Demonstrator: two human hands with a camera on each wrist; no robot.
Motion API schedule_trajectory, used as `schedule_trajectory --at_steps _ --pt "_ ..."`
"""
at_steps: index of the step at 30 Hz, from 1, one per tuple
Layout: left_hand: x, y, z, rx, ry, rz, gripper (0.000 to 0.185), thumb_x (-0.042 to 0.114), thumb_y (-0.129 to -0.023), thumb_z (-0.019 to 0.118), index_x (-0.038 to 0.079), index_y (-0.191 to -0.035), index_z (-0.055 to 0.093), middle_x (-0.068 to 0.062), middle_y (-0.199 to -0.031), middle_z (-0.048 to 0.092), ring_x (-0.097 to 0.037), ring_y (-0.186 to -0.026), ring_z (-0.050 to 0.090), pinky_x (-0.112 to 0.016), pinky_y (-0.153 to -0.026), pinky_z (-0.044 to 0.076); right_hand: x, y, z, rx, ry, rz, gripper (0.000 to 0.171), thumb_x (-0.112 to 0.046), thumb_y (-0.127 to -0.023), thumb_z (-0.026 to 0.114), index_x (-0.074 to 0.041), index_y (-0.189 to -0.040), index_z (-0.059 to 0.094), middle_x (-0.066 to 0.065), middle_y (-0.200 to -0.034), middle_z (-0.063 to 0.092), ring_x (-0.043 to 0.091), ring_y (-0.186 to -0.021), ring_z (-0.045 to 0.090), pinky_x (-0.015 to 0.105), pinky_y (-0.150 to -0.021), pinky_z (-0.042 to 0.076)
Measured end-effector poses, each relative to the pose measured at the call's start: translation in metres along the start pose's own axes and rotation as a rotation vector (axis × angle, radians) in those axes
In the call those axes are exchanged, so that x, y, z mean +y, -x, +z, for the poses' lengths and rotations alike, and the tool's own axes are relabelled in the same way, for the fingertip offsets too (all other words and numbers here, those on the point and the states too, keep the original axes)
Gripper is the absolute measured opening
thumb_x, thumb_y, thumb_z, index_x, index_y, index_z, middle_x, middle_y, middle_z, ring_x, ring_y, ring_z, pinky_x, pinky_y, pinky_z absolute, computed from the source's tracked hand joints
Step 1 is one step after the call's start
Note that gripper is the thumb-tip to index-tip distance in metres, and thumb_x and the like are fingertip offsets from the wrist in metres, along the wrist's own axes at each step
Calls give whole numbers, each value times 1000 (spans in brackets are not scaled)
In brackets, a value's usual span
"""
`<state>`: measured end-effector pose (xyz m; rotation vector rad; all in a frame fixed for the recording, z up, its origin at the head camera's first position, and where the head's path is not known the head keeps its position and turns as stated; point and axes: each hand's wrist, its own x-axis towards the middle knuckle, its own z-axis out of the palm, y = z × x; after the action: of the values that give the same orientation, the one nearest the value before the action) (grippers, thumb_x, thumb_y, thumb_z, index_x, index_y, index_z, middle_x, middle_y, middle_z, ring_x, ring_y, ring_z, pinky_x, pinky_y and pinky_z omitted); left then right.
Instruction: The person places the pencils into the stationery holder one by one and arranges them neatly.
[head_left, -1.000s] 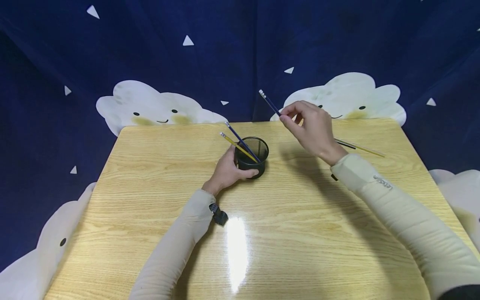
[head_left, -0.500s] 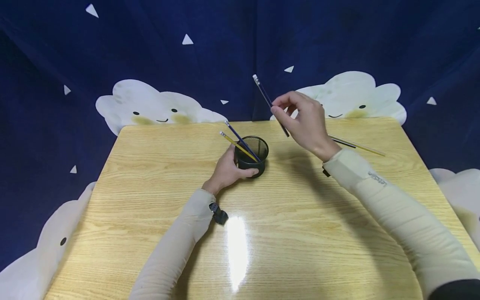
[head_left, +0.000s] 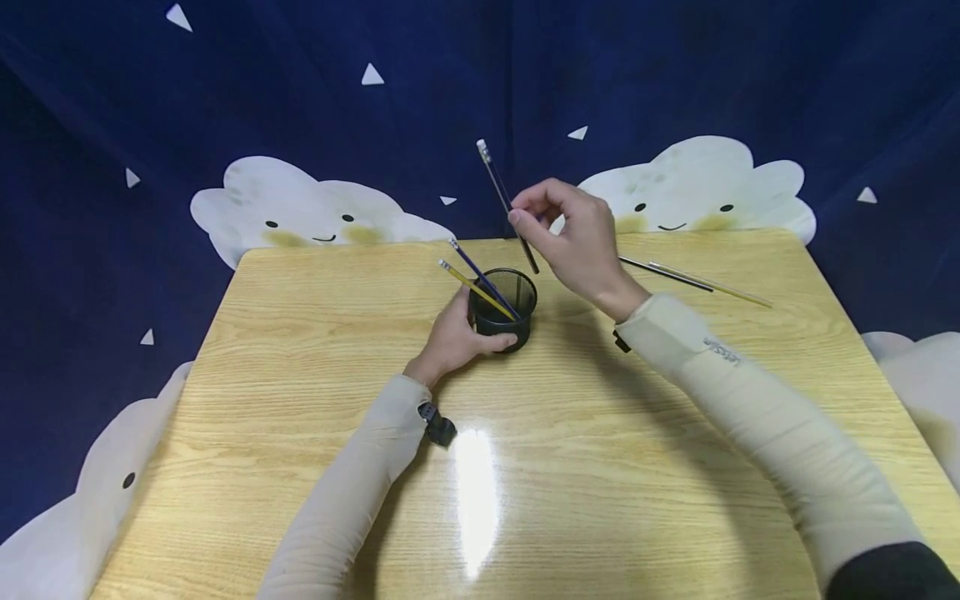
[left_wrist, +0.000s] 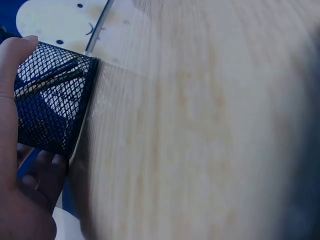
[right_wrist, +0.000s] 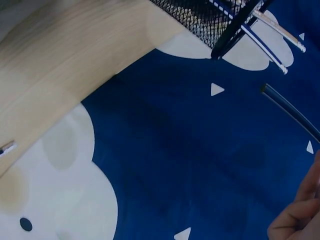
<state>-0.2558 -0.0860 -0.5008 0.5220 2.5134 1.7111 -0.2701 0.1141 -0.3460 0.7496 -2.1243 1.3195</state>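
Wooden table (head_left: 570,467) before dark blue cloud-print backdrop (head_left: 315,108)

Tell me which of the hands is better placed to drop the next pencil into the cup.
Right hand: it pinches a dark pencil just above the mesh cup, which the left hand grips.

This looks like a set-up recording corner, not a real room: a small wooden worktop (head_left: 600,467) stands before a dark blue cloth (head_left: 675,75) with smiling clouds (head_left: 315,208).

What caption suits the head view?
Left hand grips a mesh cup; right hand pinches a pencil above it.
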Motion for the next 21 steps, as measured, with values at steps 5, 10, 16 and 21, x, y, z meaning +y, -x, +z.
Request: schedule_trajectory --at_steps 5,10,16,21 --pt "-1 0 0 6 -19 -10 91 35 -69 94 13 -142 46 7 -123 61 -10 -116 57 -34 -101 44 0 3 10 -30 1 5 8 -16 -91 75 -8 -93 74 -5 -78 69 8 -66 58 26 -64 45" --pt "-1 -1 0 5 -18 -10 89 33 -69 95 13 -141 46 8 -123 61 -9 -115 57 -33 -101 44 5 8 18 -80 39 49 10 -20 -92 75 -10 -95 74 -6 -79 70 6 -66 59 25 -62 44" --pt "0 -1 -1 -11 -25 -25 87 34 -70 93 14 -140 46 8 -122 60 -8 -113 57 -31 -100 45 16 19 25 -155 130 132 11 -25 -94 72 -15 -97 74 -7 -81 69 8 -67 59 28 -62 42" --pt "0 1 -1 -10 -30 -28 87 36 -70 93 18 -141 45 7 -124 60 -8 -114 57 -31 -101 44 24 24 29 -198 173 185 12 -27 -94 72 -16 -96 75 -6 -84 71 10 -66 57 29 -62 41"
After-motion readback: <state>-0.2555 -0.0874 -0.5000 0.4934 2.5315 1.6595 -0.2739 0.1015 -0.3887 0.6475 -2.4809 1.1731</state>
